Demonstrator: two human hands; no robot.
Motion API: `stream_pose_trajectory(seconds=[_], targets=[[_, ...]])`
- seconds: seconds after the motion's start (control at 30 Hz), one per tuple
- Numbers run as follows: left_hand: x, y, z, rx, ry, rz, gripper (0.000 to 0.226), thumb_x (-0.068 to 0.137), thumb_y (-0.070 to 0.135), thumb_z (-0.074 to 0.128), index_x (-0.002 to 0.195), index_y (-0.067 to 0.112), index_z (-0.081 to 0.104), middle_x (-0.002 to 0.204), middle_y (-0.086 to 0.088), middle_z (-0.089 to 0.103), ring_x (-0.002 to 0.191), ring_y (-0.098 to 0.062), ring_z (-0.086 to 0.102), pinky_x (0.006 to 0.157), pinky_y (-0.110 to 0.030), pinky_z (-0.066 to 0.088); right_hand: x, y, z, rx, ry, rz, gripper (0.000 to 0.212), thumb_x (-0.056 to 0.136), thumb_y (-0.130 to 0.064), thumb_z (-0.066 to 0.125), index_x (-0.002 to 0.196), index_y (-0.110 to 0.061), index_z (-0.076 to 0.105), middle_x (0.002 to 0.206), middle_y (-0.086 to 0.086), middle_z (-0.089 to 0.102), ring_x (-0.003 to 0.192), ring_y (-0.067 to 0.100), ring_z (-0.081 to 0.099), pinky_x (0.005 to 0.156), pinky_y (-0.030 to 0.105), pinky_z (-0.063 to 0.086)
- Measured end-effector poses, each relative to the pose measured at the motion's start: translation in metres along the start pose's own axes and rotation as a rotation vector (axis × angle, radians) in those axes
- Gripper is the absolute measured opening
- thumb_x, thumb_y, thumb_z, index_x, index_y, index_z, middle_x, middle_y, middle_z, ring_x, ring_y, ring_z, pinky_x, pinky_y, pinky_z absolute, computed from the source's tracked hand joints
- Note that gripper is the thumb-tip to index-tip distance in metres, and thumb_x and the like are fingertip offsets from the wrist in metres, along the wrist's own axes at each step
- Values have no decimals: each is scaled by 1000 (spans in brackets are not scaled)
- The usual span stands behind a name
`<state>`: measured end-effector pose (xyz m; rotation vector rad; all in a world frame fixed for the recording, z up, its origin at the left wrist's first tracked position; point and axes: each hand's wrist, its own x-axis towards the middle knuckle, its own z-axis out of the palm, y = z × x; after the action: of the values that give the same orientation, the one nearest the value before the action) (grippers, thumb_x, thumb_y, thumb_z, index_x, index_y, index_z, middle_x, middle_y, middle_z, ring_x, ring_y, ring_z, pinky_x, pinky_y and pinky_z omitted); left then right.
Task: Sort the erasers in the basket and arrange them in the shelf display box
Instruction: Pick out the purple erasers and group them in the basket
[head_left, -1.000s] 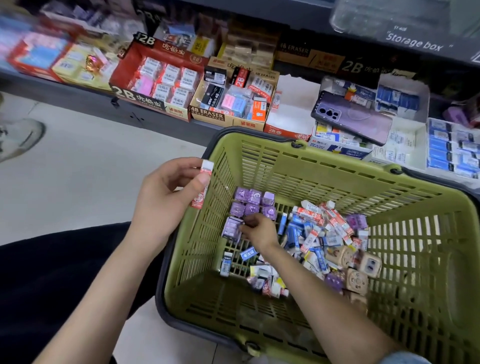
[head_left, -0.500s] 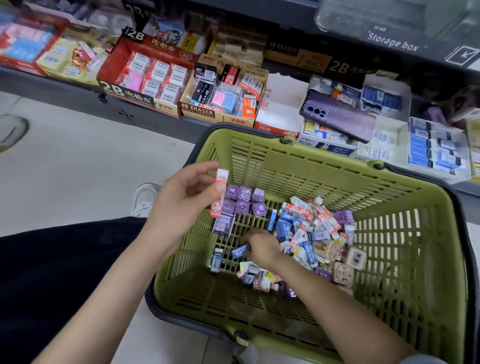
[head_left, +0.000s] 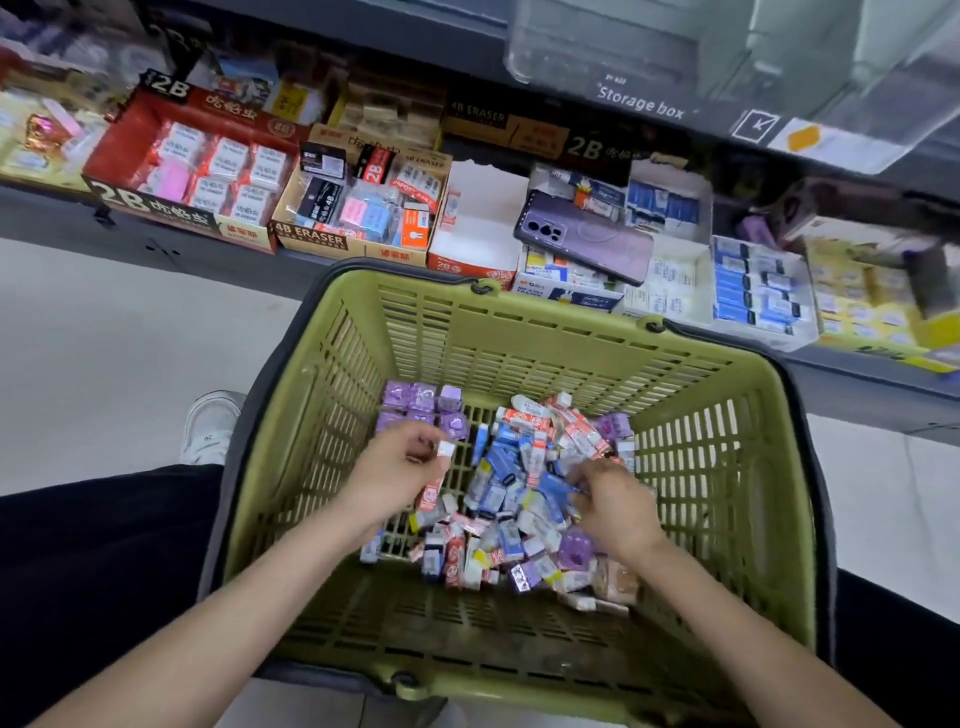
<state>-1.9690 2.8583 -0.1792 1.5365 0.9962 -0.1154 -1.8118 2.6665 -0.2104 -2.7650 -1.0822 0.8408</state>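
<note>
Sorting in progress: the left hand (head_left: 392, 467) is pinching a red-and-white eraser (head_left: 432, 487) inside the green basket (head_left: 701, 441) while the right hand (head_left: 615, 501), its grip indiscernible, is digging into the eraser pile (head_left: 511, 483), probably needing another matching piece next.

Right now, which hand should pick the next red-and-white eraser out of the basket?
Right, probably. The right hand sits in the loose pile, next to the red-and-white erasers. The left hand has its grip full with a held eraser.
</note>
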Motion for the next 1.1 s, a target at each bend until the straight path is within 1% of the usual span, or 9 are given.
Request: stream_pose_trajectory(seconds=[0.1,0.27,0.37,0.43,0.57,0.7,0.83,0.93,1.1], targets=[[21,-7,24,62,-10,-19,27,87,7,64,114,9,61,105,-6,62,102,-18,57,81,-22,39,-8,33,-13,24,42,189,28,89,-13,55,114,-18,63,113,4,64,101,22,61,81,28,47],[43,-14,54,-13,-1,-76,30,87,5,64,116,6,61,108,-10,61,105,-20,56,88,-29,45,-11,48,-13,120,102,284,27,90,-15,56,116,-16,63,113,4,65,100,22,61,80,29,48],[47,-4,68,-116,-37,-62,35,87,6,64,121,10,60,109,-7,59,103,-24,59,89,-35,52,-9,42,-13,197,226,218,31,88,-20,61,119,-17,61,114,5,63,104,23,58,83,30,47],[50,5,73,-111,-151,-47,38,89,2,60,126,10,57,113,-9,61,98,-21,60,80,-28,56,-8,32,-14,264,284,123,33,86,-21,64,119,-17,62,116,3,61,108,22,55,88,29,44],[47,20,43,213,-142,61,37,89,-1,57,125,10,57,120,-8,62,110,-21,58,94,-35,49,-5,0,-10,321,350,-61,28,83,-15,68,110,-13,67,108,5,65,102,23,58,87,32,46],[11,38,-13,444,86,318,35,88,6,61,120,18,60,106,2,63,97,-12,58,88,-21,43,3,-44,10,337,-6,-301,32,91,-22,60,122,-13,61,120,6,61,113,20,52,96,30,40],[-31,35,-62,819,496,653,27,84,16,58,109,13,67,103,-6,65,96,-27,56,85,-32,40,21,-89,46,164,-283,-459,41,93,-25,56,131,-9,53,126,11,57,118,26,50,96,33,39],[-41,15,-85,906,612,643,33,79,16,60,111,10,65,110,-11,61,102,-33,52,87,-42,41,27,-123,65,335,-273,-311,47,92,-29,58,133,-9,50,126,12,59,112,26,56,91,32,45],[-35,9,-94,902,599,646,42,79,19,58,120,11,59,118,-13,56,111,-33,45,93,-44,37,43,-155,76,740,-253,122,41,87,-33,66,118,-7,58,116,8,65,104,23,61,84,30,48]])
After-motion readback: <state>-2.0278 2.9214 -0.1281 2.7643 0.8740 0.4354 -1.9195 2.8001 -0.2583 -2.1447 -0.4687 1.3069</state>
